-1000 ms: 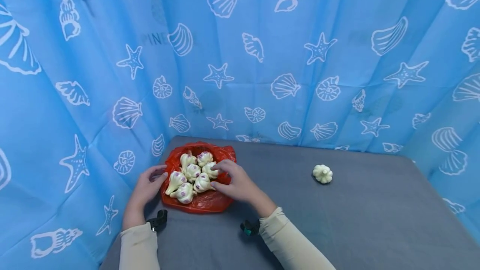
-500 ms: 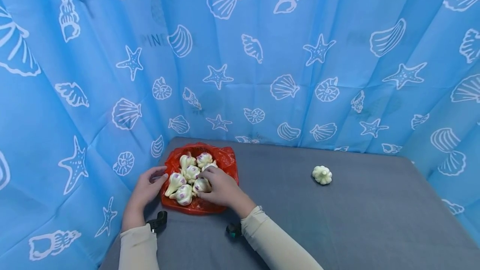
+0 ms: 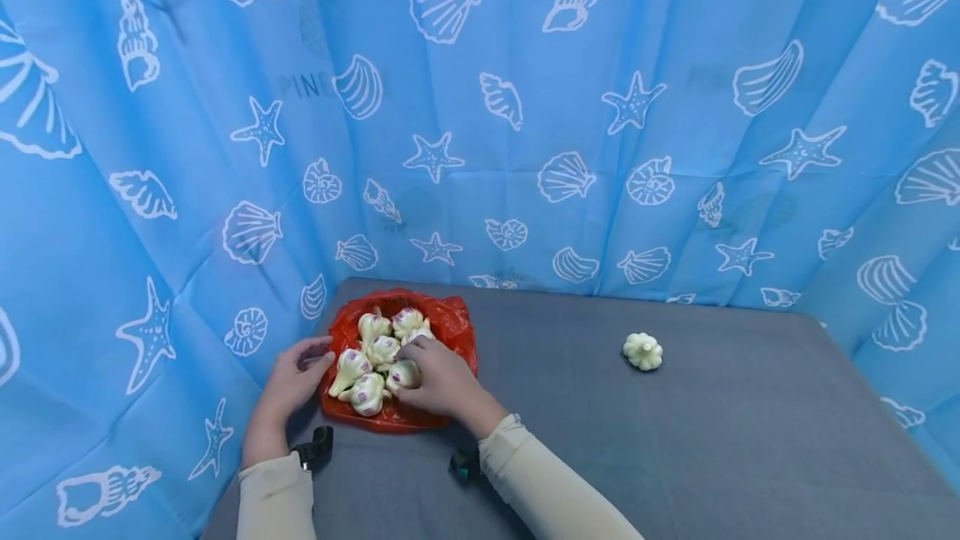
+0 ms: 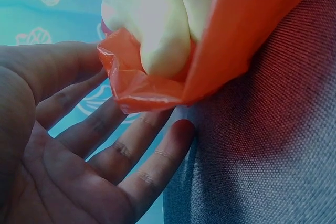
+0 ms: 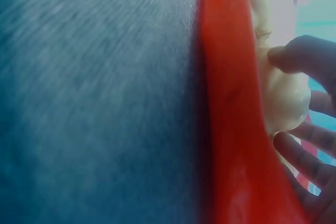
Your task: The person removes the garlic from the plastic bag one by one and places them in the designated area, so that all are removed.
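Observation:
Several white garlic bulbs [image 3: 351, 369] with purple patches lie in an open red plastic bag [image 3: 453, 319] on the left of the table. My right hand [image 3: 448, 382] reaches in from the right and holds the garlic bulb [image 3: 403, 374] nearest it. In the right wrist view the thumb [image 5: 302, 56] presses that bulb's side, with other fingers beyond it. My left hand [image 3: 291, 383] is at the bag's left rim, its fingers spread and touching the plastic. The left wrist view shows these fingers [image 4: 157, 156] fairly straight beside the red bag edge.
A single garlic bulb [image 3: 642, 352] lies apart on the right of the grey cloth-covered table [image 3: 570, 423]. A blue curtain [image 3: 517, 132] with white shell and starfish prints stands along the back and the sides.
Over the last second my right hand has moved left, farther over the bag, and closed round a garlic bulb. My left hand has stayed at the bag's rim.

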Tool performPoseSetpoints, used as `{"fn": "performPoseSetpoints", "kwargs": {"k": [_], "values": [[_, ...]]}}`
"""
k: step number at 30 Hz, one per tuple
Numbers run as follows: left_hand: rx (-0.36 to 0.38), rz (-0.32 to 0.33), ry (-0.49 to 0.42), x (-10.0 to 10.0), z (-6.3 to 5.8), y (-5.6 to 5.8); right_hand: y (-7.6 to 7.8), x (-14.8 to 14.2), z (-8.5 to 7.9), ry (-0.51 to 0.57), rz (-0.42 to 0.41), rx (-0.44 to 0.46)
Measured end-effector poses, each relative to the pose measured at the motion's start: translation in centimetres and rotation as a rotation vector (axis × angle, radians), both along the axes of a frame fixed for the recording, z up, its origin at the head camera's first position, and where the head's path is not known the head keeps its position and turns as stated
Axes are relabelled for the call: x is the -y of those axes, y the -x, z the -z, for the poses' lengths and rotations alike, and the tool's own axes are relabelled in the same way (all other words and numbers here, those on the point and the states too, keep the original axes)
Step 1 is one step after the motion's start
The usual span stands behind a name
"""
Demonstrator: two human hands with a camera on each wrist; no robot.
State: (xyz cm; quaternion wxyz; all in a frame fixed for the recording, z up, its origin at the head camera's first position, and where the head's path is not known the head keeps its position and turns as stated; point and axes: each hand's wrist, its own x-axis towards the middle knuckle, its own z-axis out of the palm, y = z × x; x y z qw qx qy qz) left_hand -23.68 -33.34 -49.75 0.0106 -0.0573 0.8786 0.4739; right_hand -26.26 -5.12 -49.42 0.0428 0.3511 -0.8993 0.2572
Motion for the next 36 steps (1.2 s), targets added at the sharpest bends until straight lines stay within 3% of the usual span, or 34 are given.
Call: {"fn": "performPoseSetpoints", "kwargs": {"k": [4, 10, 13, 15, 19, 24, 30, 36], "values": [[0.011, -0.007, -0.004, 0.0, 0.0, 0.1, -0.1, -0.9, -0.4, 0.114, -0.011, 0.043], [0.009, -0.008, -0.013, 0.0, -0.1, 0.1, -0.1, -4.0, -2.0, 0.448, -0.068, 0.208], [0.005, -0.001, -0.012, 0.0, -0.1, 0.1, 0.1, -6.4, -2.6, 0.55, -0.035, 0.239], [0.004, 0.0, -0.013, 0.0, -0.1, 0.1, 0.5, -8.5, -2.7, 0.562, 0.014, 0.215], [0.0, 0.001, -0.013, 0.0, -0.1, 0.1, 1.4, -13.0, -2.3, 0.519, 0.137, 0.101], [-0.014, 0.006, -0.011, 0.2, 0.1, 0.1, 2.4, -18.7, -1.4, 0.385, 0.28, -0.058], [-0.022, 0.012, -0.006, 0.2, 0.0, 0.1, 2.7, -23.6, -1.1, 0.148, 0.462, -0.149], [-0.008, 0.005, -0.002, 0.1, 0.0, 0.0, 2.8, -25.9, -1.2, -0.041, 0.552, -0.16]]}}
